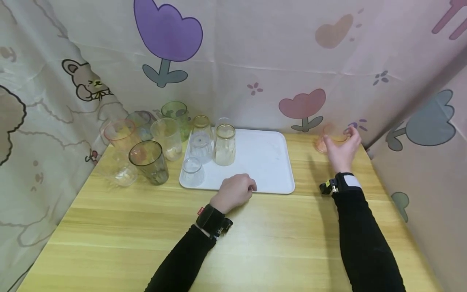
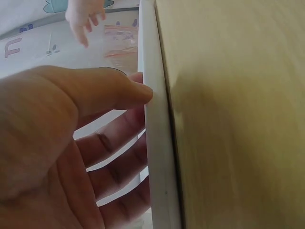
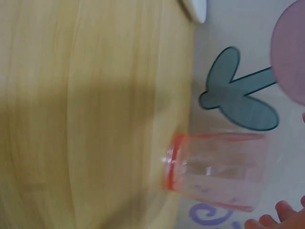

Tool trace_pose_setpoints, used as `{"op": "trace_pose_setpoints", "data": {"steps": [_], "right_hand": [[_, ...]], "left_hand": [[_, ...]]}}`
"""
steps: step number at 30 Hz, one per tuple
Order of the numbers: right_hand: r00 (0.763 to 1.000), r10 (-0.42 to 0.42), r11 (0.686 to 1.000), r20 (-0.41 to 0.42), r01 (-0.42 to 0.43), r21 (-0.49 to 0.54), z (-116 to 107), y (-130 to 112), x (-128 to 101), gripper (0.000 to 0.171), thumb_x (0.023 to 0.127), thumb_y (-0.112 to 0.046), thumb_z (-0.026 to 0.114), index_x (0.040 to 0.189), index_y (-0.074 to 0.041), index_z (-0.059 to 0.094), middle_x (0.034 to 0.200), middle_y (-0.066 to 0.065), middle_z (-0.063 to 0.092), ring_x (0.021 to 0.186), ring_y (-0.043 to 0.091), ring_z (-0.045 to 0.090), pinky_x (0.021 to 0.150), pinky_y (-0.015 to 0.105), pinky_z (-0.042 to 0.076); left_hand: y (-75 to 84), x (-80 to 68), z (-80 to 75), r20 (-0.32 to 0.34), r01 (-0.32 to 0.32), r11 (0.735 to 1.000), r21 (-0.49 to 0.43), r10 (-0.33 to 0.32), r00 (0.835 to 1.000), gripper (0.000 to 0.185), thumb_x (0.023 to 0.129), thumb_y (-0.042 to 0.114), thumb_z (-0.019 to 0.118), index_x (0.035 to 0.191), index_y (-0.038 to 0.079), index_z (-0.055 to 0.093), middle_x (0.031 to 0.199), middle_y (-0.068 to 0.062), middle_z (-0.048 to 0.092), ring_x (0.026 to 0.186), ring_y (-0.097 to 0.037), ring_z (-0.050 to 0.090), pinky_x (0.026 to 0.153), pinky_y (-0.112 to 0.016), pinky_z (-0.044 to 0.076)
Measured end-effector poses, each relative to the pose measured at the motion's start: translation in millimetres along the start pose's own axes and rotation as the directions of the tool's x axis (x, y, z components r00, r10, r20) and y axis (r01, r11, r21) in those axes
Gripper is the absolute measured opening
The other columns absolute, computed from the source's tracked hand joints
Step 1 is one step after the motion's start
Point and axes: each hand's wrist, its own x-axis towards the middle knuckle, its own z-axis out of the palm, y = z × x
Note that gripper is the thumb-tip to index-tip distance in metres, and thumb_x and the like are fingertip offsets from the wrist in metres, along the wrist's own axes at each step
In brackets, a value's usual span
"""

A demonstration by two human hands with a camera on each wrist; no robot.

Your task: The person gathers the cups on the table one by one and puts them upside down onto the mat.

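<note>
At the far right back of the table stands a clear pinkish-orange glass (image 3: 224,167), upright with its thick base on the wood. My right hand (image 1: 343,150) is beside it, thumb and fingers spread apart; in the right wrist view its fingertips (image 3: 283,210) show near the rim with a gap between. Over the front edge of a white tray (image 1: 260,162) lies my left hand (image 1: 235,190). Its thumb is against the outside of the rim and its fingers bend over to the inner side, their tips hidden behind the wall in the left wrist view.
Several glasses stand on the tray's left part, among them an amber-rimmed glass (image 1: 225,146) and a small clear glass (image 1: 193,172). Left of the tray, several more crowd together, including a smoky glass (image 1: 149,162) and a green glass (image 1: 178,115). A patterned cloth (image 1: 237,52) hangs behind.
</note>
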Motion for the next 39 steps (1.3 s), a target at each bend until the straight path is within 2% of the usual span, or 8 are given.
{"op": "trace_pose_setpoints", "data": {"steps": [6, 11, 14, 21, 27, 35, 39], "right_hand": [[0.988, 0.117, 0.993, 0.103, -0.113, -0.036, -1, 10, 11, 0.111, 0.090, -0.040, 0.076, 0.167, -0.018, -0.001, 0.172, 0.010, 0.009, 0.158, 0.023, 0.013, 0.128, 0.034, 0.013], [0.958, 0.215, 0.973, 0.190, -0.227, 0.042, 0, 16, 19, 0.120, 0.090, -0.037, 0.079, 0.165, -0.023, -0.014, 0.174, 0.009, 0.002, 0.159, 0.022, 0.006, 0.128, 0.035, 0.013], [0.942, 0.263, 0.957, 0.209, -0.281, 0.065, 1, 17, 22, 0.122, 0.091, -0.035, 0.079, 0.165, -0.022, -0.016, 0.173, 0.009, 0.004, 0.158, 0.021, 0.008, 0.128, 0.033, 0.016], [0.934, 0.304, 0.951, 0.189, -0.307, -0.014, 5, 20, 28, 0.111, 0.092, -0.037, 0.077, 0.166, -0.015, -0.002, 0.166, 0.014, 0.020, 0.148, 0.025, 0.026, 0.123, 0.034, 0.027], [0.929, 0.320, 0.947, 0.185, -0.319, -0.037, 5, 21, 29, 0.105, 0.092, -0.041, 0.076, 0.166, -0.015, 0.006, 0.168, 0.013, 0.022, 0.148, 0.026, 0.029, 0.122, 0.035, 0.030], [0.934, 0.315, 0.949, 0.168, -0.316, -0.019, 1, 22, 24, 0.106, 0.091, -0.046, 0.077, 0.166, -0.015, 0.010, 0.160, 0.007, 0.030, 0.141, 0.021, 0.033, 0.118, 0.031, 0.032], [0.937, 0.310, 0.945, 0.160, -0.322, 0.054, 1, 15, 19, 0.105, 0.089, -0.045, 0.080, 0.165, -0.017, 0.013, 0.153, -0.001, 0.035, 0.138, 0.017, 0.035, 0.115, 0.028, 0.035]], "left_hand": [[-0.7, 0.0, 1.3, 0.003, -0.001, 1.000, 0.006, 0.001, 1.000, 0.022, 0.096, 0.011, 0.066, 0.103, 0.023, 0.082, 0.109, 0.006, 0.073, 0.105, -0.015, 0.068, 0.075, -0.039, 0.058], [-0.7, 0.0, 2.0, 0.000, -0.006, 1.000, 0.004, 0.006, 1.000, 0.020, 0.095, 0.011, 0.068, 0.103, 0.023, 0.082, 0.107, 0.006, 0.073, 0.103, -0.015, 0.068, 0.074, -0.038, 0.058], [-0.5, -0.1, 2.1, 0.003, -0.005, 1.000, 0.000, 0.005, 1.000, 0.020, 0.095, 0.011, 0.068, 0.103, 0.023, 0.082, 0.107, 0.006, 0.073, 0.103, -0.015, 0.068, 0.074, -0.039, 0.058], [-0.6, -0.5, 0.8, 0.018, 0.003, 1.000, -0.012, -0.003, 1.000, 0.019, 0.096, 0.013, 0.068, 0.104, 0.023, 0.082, 0.109, 0.007, 0.073, 0.104, -0.015, 0.068, 0.075, -0.038, 0.058], [-1.3, 0.2, -1.4, 0.020, 0.004, 1.000, -0.012, -0.004, 1.000, 0.019, 0.096, 0.013, 0.069, 0.104, 0.023, 0.082, 0.109, 0.006, 0.073, 0.104, -0.015, 0.068, 0.074, -0.037, 0.057], [-1.2, 0.5, -1.1, 0.019, 0.001, 1.000, -0.022, -0.001, 1.000, 0.019, 0.095, 0.011, 0.069, 0.102, 0.023, 0.082, 0.109, 0.006, 0.073, 0.104, -0.015, 0.068, 0.075, -0.038, 0.057], [-2.9, 0.0, -1.4, 0.022, 0.001, 1.000, -0.026, -0.001, 1.000, 0.020, 0.096, 0.011, 0.068, 0.104, 0.023, 0.082, 0.109, 0.006, 0.073, 0.104, -0.015, 0.068, 0.075, -0.037, 0.057]]}}
